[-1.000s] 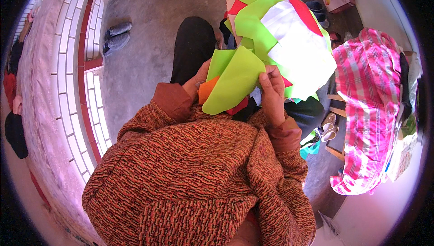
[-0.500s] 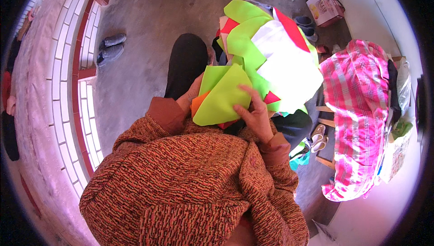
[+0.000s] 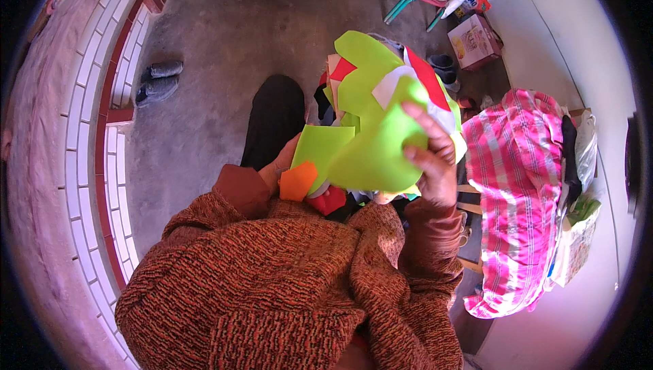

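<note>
My right hand pinches a bright green fabric piece by its right edge, thumb and fingers closed on it. My left hand grips another green fabric piece at its left side, most of its fingers hidden behind it. Below that lie an orange piece and a red piece. Beyond my hands, a heap of cut fabric pieces in green, white and red rests over my lap.
To the right, a pink checked cloth covers a wooden-legged seat. A cardboard box and a small green-legged stool holding packages stand at the far right. Grey slippers lie on the concrete floor to the left.
My right hand has moved right and up, drawing the green piece with it. The orange piece at my left hand now shows more fully. The view has shifted slightly.
</note>
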`<state>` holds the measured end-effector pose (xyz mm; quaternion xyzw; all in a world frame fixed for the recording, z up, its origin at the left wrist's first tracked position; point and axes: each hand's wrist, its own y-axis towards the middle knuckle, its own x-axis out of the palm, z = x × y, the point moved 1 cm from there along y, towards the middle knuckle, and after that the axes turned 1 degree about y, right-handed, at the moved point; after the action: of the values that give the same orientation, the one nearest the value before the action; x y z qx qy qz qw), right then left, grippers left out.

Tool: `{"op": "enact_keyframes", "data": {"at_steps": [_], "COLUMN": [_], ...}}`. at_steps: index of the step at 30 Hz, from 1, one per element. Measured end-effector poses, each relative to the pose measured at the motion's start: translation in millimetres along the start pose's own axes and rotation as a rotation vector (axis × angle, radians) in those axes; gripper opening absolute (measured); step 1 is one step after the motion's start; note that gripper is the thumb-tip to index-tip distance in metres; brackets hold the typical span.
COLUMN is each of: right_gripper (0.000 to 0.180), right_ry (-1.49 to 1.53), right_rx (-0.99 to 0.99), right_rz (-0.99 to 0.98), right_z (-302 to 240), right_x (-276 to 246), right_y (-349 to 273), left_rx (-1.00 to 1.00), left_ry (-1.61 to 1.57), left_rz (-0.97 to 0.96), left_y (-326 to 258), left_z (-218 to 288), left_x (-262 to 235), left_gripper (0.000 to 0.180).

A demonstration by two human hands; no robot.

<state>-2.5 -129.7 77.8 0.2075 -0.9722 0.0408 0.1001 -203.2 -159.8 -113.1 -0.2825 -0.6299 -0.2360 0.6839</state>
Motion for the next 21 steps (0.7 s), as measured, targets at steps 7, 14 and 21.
{"op": "enact_keyframes", "data": {"at_steps": [7,14,21], "right_gripper": [0.056,0.051,0.045], "right_ry": [0.182,-0.447,-0.622], "right_rx": [-0.369,-0.005,0.036], "right_rz": [0.1,0.405,0.44], "right_z": [-43,60,55], "right_x": [1,-84,-80], "right_y": [98,132,126], "left_rx": [-0.041,-0.05,-0.07], "left_ry": [0.152,0.176,0.1], "left_rz": [-0.078,-0.078,-0.088], "left_y": [-4,-3,-5], "left_z": [1,1,-2], "left_x": [3,-4,3], "left_gripper": [0.063,0.072,0.072]}}
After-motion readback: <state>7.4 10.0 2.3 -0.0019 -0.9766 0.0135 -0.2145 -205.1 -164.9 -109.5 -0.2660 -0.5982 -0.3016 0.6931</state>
